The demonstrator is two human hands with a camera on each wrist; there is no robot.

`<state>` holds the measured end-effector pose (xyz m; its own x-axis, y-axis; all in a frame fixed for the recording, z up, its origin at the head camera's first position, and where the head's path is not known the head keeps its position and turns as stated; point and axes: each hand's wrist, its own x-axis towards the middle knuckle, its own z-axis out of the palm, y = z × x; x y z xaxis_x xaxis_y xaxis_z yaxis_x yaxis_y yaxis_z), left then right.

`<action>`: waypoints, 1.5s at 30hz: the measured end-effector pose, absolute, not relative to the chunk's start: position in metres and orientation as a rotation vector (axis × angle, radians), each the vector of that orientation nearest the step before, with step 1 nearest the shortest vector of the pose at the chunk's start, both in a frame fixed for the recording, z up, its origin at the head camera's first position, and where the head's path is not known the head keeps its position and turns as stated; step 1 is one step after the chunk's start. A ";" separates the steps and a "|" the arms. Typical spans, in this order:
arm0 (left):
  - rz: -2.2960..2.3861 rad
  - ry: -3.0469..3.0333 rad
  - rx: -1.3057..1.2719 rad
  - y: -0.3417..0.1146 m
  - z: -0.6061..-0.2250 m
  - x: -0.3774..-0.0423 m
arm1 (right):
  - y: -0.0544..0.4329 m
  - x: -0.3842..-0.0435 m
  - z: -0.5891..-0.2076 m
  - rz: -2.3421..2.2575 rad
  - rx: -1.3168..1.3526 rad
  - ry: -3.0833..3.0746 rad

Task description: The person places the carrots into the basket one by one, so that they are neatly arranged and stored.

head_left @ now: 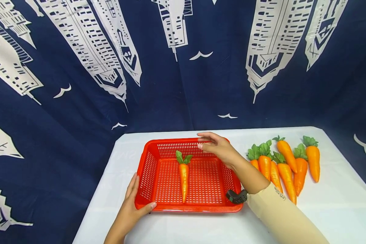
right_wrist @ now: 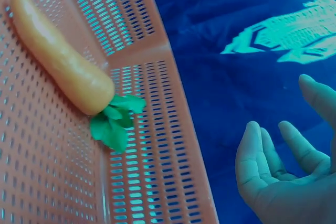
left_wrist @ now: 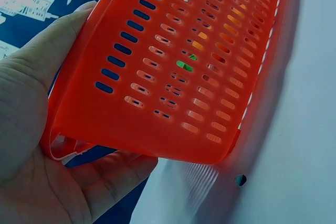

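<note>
A red plastic basket (head_left: pixel 189 209) with slotted walls sits on the white table. One orange carrot (head_left: pixel 184 181) with green leaves lies inside it, leaf end toward the back wall. My left hand (head_left: pixel 131 203) grips the basket's front left corner, thumb at the front rim and fingers along the left side; the left wrist view shows the hand (left_wrist: pixel 31 124) around that corner. Over the basket's back right part, my right hand (head_left: pixel 218 149) has loosely bent, parted fingers and holds nothing. The right wrist view has the carrot (right_wrist: pixel 63 61) lying apart from that hand (right_wrist: pixel 283 177).
Several more carrots (head_left: pixel 286 176) lie in a loose group on the table, right of the basket, partly behind my right forearm. A dark blue cloth (head_left: pixel 183 101) printed with white buildings and birds hangs behind the table (head_left: pixel 338 203). A small black device (head_left: pixel 236 196) sits at my right wrist.
</note>
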<state>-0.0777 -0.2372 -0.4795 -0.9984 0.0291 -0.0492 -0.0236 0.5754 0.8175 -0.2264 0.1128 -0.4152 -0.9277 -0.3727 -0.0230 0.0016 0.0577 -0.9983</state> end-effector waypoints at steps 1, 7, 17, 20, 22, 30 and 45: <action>1.418 2.733 -0.004 -0.237 -0.480 -0.077 | 0.116 -0.225 -0.415 -1.959 -0.377 2.070; 1.404 2.724 -0.027 -0.236 -0.481 -0.077 | 0.138 -0.216 -0.411 -2.025 -0.379 2.090; 1.313 2.820 -0.011 -0.235 -0.482 -0.077 | 0.178 -0.204 -0.404 -2.131 -0.281 2.159; 1.258 2.869 -0.012 -0.235 -0.482 -0.076 | 0.187 -0.199 -0.403 -2.130 -0.217 2.223; 1.234 2.901 -0.017 -0.236 -0.482 -0.076 | 0.192 -0.195 -0.403 -2.104 -0.165 2.288; 1.235 2.914 -0.038 -0.236 -0.482 -0.075 | 0.213 -0.176 -0.410 -2.033 0.010 2.423; 1.284 2.903 -0.011 -0.236 -0.485 -0.077 | 0.257 -0.154 -0.446 -1.891 0.273 2.575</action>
<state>-0.0772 -0.2359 -0.4851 -0.9994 -0.0197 0.0269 0.0066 0.6726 0.7400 -0.1542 0.2572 -0.4464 -0.9834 0.1752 -0.0482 0.0984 0.2905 -0.9518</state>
